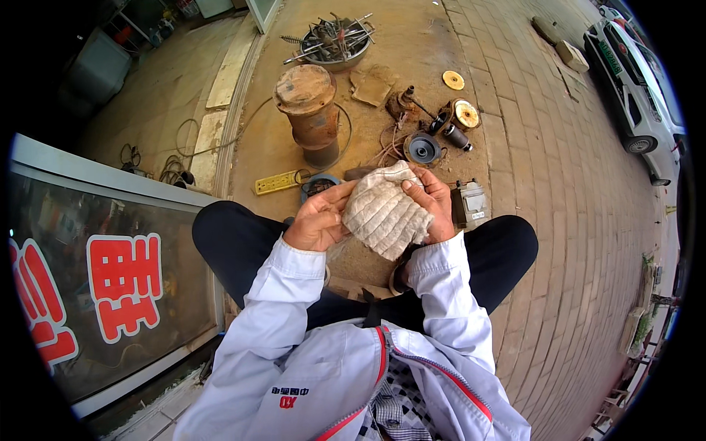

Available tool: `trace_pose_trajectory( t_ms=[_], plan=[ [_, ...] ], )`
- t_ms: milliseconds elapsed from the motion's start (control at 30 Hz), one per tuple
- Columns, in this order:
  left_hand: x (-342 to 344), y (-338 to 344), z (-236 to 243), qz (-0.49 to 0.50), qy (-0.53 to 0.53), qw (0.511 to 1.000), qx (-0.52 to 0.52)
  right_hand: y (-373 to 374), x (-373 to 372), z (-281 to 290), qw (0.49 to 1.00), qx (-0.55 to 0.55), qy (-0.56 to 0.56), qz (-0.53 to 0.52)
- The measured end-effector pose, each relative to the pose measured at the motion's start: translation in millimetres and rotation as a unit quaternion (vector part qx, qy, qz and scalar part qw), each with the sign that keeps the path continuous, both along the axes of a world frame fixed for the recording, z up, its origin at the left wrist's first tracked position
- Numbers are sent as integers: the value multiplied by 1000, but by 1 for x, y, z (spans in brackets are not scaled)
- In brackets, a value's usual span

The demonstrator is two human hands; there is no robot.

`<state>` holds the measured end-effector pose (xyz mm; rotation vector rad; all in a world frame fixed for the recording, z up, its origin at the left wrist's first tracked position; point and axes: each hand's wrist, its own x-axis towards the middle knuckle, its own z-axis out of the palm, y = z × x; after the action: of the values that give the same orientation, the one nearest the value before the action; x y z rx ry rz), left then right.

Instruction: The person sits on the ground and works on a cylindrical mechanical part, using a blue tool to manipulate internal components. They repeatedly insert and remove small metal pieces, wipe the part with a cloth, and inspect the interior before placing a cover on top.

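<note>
Between my two hands, above my lap, is a grimy off-white quilted cloth (386, 213) with stitched rows running across it. My left hand (321, 218) pinches its left edge, thumb bent over the fingers. At the upper right, my right hand (434, 203) grips it with the thumb lying on top and the fingers partly hidden behind. Just beyond the hands lie a dark round metal part (423, 148) and a blue-rimmed container (316, 185), partly covered by my left hand. A grey metal box (471, 202) is right of my right hand.
A rusty cylinder (309, 117) topped with wood stands ahead. Farther off is a basin (342, 62) heaped with tools. Motor parts (457, 132), a yellow disc (454, 79) and a yellow power strip (278, 182) lie around. A glass door (118, 272) is left; a white car (636, 88) is far right.
</note>
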<state>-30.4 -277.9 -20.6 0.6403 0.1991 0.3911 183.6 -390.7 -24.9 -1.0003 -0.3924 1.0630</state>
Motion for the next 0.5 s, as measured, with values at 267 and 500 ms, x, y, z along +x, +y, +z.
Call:
trace_pose_trajectory(
  t_ms=[267,500],
  plan=[
    [0,4,20,12,-130,980,-148,-5,12,11,996,65,-30,-49],
    [14,-3,13,91,25,980,178,2,-18,39,969,8,-247,10]
  ],
)
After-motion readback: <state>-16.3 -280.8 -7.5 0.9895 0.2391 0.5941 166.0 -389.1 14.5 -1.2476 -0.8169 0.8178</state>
